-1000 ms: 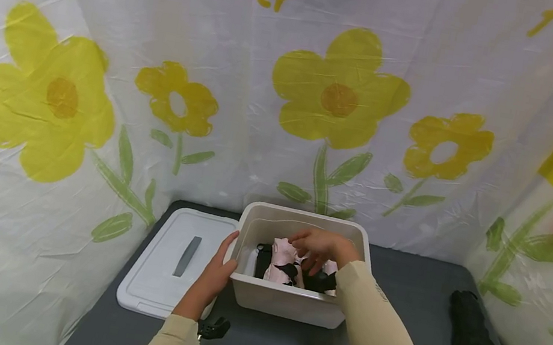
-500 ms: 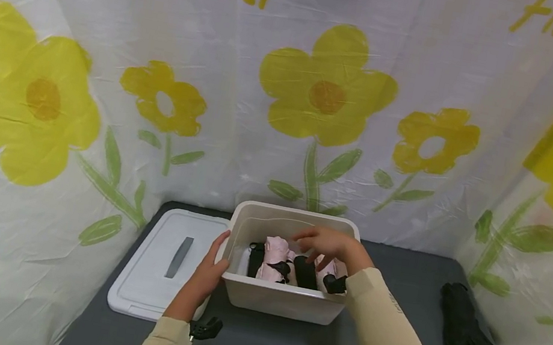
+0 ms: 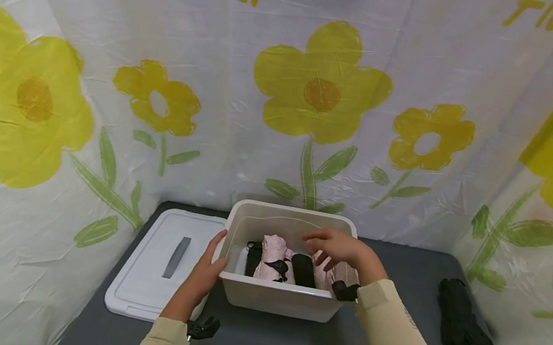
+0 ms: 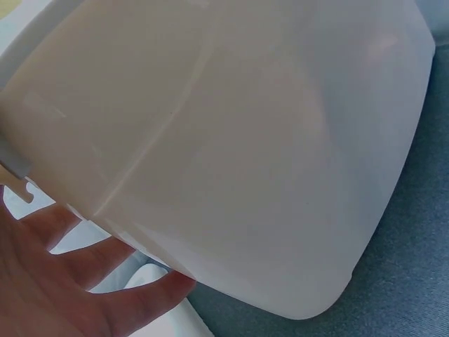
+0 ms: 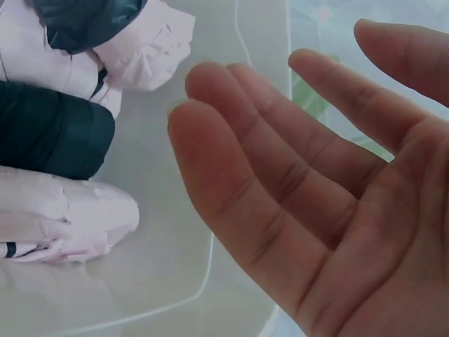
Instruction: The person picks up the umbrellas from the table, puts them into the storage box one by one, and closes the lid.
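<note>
A white plastic bin (image 3: pixel 277 301) stands on the dark table and holds folded pink umbrellas (image 3: pixel 271 254) and a black one (image 3: pixel 303 268). My left hand (image 3: pixel 204 273) lies flat against the bin's left outer wall (image 4: pixel 231 140), fingers straight (image 4: pixel 105 260). My right hand (image 3: pixel 338 247) hovers above the bin's right side with relaxed, spread fingers (image 5: pixel 280 182) and holds nothing. In the right wrist view the pink rolls (image 5: pixel 70 217) and a black roll (image 5: pixel 49 130) lie on the bin floor below my palm.
The bin's white lid (image 3: pixel 159 266) with a grey handle lies flat to the left. A black folded umbrella (image 3: pixel 464 332) rests on the table at the right. A flower-print sheet (image 3: pixel 322 95) walls in the back and sides.
My right hand has lifted off the rolls in the bin and drifted slightly right, now empty above them. The left hand stays against the bin wall.
</note>
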`<state>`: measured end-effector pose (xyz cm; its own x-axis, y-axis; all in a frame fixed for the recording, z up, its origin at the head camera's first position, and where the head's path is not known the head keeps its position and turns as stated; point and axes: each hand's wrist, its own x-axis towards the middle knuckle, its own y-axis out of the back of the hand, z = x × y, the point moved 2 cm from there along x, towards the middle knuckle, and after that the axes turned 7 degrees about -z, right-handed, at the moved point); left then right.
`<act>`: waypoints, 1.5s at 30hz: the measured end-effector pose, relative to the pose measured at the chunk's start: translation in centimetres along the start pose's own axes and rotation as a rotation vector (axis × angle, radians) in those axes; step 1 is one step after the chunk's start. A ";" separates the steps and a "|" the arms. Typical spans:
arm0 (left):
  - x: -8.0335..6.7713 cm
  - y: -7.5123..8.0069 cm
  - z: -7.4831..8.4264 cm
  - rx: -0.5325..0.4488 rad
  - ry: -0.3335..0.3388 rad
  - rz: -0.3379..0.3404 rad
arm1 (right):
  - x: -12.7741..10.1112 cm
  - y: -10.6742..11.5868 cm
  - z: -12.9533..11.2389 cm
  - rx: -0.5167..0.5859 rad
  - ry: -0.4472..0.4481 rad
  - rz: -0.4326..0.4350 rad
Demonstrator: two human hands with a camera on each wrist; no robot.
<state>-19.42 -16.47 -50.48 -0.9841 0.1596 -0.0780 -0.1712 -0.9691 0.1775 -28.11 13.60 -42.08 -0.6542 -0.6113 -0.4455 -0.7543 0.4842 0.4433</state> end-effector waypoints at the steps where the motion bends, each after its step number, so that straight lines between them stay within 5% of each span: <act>1: -0.2 0.0 0.4 -0.005 0.003 -0.007 | -0.2 0.1 0.1 0.006 0.000 0.007; 27: -0.7 -0.2 1.4 0.005 0.036 -0.013 | -5.8 2.1 3.4 -0.161 0.051 0.173; 39: 1.1 0.0 -1.9 -0.004 0.034 0.013 | -7.4 2.6 5.5 -0.226 0.045 0.214; 45: 1.3 0.0 -2.3 0.004 0.016 0.022 | -8.0 2.6 7.1 -0.200 0.024 0.240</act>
<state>-20.64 -16.70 -52.88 -0.9868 0.1349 -0.0897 -0.1495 -0.9717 0.1831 -25.19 24.18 -42.86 -0.8089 -0.5101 -0.2924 -0.5512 0.4848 0.6791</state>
